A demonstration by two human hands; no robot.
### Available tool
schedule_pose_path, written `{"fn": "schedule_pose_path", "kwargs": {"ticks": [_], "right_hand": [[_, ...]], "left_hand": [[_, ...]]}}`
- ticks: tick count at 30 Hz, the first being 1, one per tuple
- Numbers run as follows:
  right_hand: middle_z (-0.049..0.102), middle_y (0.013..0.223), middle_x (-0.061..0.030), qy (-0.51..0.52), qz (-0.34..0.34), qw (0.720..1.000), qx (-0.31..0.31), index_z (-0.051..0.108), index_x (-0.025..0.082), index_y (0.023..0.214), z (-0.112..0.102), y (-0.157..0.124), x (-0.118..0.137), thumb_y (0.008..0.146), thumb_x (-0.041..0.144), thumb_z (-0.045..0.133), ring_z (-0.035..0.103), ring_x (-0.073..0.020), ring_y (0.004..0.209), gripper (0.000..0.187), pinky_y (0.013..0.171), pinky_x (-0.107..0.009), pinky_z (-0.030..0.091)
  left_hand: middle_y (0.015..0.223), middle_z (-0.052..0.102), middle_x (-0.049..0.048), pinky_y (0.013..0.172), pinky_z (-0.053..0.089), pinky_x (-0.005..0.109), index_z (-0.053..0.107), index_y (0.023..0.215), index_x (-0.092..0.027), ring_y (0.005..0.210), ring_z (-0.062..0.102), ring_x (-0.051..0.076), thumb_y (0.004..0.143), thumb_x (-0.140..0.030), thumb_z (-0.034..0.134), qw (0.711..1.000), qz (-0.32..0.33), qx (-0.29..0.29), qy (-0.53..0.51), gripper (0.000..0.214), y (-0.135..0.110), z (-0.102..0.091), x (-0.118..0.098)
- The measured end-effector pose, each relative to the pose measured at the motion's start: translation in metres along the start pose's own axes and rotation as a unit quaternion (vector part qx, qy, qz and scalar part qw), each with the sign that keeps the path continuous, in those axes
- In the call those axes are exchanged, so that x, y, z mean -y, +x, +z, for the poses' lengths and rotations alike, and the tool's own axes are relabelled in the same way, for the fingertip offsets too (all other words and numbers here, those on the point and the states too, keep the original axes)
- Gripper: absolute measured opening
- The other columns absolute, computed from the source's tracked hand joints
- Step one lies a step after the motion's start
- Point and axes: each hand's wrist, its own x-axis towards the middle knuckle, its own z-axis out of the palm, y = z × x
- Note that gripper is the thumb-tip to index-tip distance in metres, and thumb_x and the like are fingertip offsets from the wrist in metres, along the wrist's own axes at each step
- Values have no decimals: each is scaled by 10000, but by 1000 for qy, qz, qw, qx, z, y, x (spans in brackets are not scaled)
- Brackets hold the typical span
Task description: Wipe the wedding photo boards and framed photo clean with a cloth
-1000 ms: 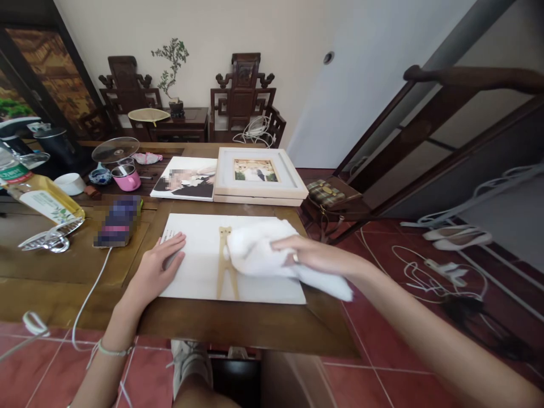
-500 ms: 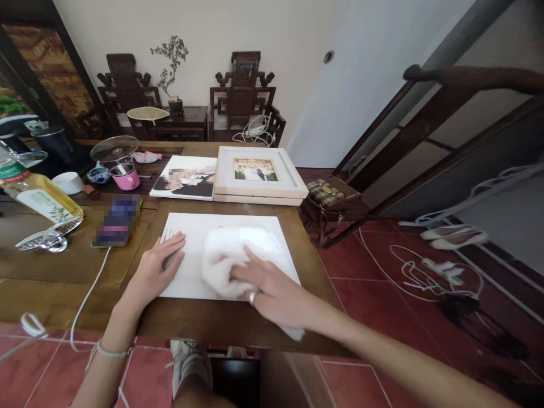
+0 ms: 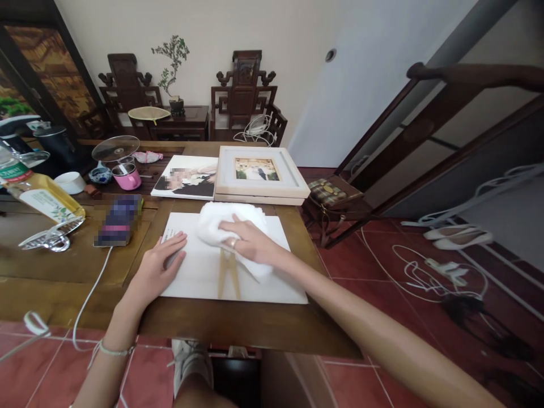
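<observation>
A white panel (image 3: 199, 277) lies face down on the wooden table (image 3: 106, 272), with a light wooden stand leg (image 3: 228, 277) on its back. My left hand (image 3: 159, 269) rests flat on the panel's left part, fingers stretched out. My right hand (image 3: 250, 241) presses a white cloth (image 3: 216, 221) onto the panel's far middle, fingers laid over the cloth. The cloth hides the top of the stand leg.
Beyond the panel lie a framed photo (image 3: 259, 175) and an unframed print (image 3: 187, 178). To the left are a blurred dark object (image 3: 117, 221), a pink cup (image 3: 126, 177), a bottle (image 3: 38, 195) and a white cable (image 3: 91, 289). Right of the table: tiled floor, cables, a stair rail.
My right hand swept the cloth from the panel's right side to its near edge, then up to the far middle. The left hand stayed put.
</observation>
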Motion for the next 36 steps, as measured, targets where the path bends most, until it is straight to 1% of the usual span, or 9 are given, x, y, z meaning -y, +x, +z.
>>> {"fn": "schedule_pose_path", "kwargs": {"ticks": [4, 8, 16, 21, 24, 26, 29, 31, 36], "right_hand": [[638, 1180, -142, -118, 9, 993, 4, 565, 160, 1040, 14, 24, 6, 794, 85, 405, 497, -293, 1229, 303, 1078, -643, 140], [520, 1324, -276, -181, -12, 983, 33, 554, 95, 1126, 32, 5, 32, 791, 105, 446, 309, -303, 1384, 352, 1071, -678, 88], [525, 1345, -235, -107, -120, 974, 158, 592, 142, 1064, 30, -60, 81, 747, 164, 514, 370, -282, 1354, 327, 1109, -617, 107], [706, 970, -78, -106, -57, 988, 101, 575, 179, 978, 19, -30, 44, 724, 111, 447, 621, -229, 1030, 293, 1120, -552, 160], [692, 838, -34, -123, -4, 991, 53, 555, 182, 969, 14, 1, 21, 785, 108, 377, 643, -214, 858, 266, 1104, -556, 182], [696, 974, -87, -132, 14, 990, 39, 558, 171, 997, 15, 16, 17, 818, 113, 361, 618, -249, 1004, 272, 1085, -585, 188], [548, 1320, -206, -166, 8, 986, 32, 562, 135, 1092, 24, 18, 28, 805, 104, 421, 370, -318, 1338, 322, 1064, -666, 131], [455, 1409, -234, -181, -8, 982, 47, 571, 124, 1120, 32, 6, 44, 787, 102, 460, 266, -339, 1395, 351, 1051, -706, 96], [467, 1414, -205, -131, -84, 977, 144, 604, 160, 1096, 37, -44, 84, 776, 166, 514, 286, -336, 1391, 333, 1059, -718, 75]], "left_hand": [[1265, 629, 113, 1118, 337, 479, 663, 1170, -157, 1218, 562, 258, 901, -353, 515, 1000, 3, -5, 0, 364, 0, 0, 0], [1277, 618, 118, 1111, 343, 486, 661, 1176, -157, 1222, 559, 263, 902, -346, 498, 1000, 4, 1, -1, 371, 0, -2, -1], [1301, 602, 107, 1130, 303, 497, 644, 1200, -167, 1255, 528, 254, 895, -268, 450, 1000, 6, 23, -7, 376, 1, -4, -1], [1287, 614, 106, 1126, 316, 480, 655, 1180, -166, 1244, 541, 245, 902, -301, 473, 1000, -5, 9, -7, 358, 0, -2, -1], [1282, 618, 104, 1123, 324, 469, 654, 1182, -169, 1242, 543, 238, 903, -318, 483, 1000, -7, 3, -6, 359, 0, -1, -2], [1281, 619, 106, 1121, 327, 464, 657, 1177, -170, 1238, 547, 236, 901, -320, 485, 1000, -4, 3, -4, 359, 0, -2, -1], [1281, 618, 103, 1119, 326, 464, 670, 1158, -183, 1234, 551, 235, 898, -304, 472, 1000, -4, 7, -3, 349, 0, -3, -2], [1289, 613, 92, 1117, 325, 472, 672, 1156, -199, 1241, 543, 238, 897, -283, 453, 1000, -1, 15, -5, 350, 1, -4, -2], [1302, 602, 94, 1121, 312, 494, 654, 1185, -198, 1254, 529, 243, 903, -265, 432, 1000, 5, 21, -8, 365, 1, -6, -2]]}}
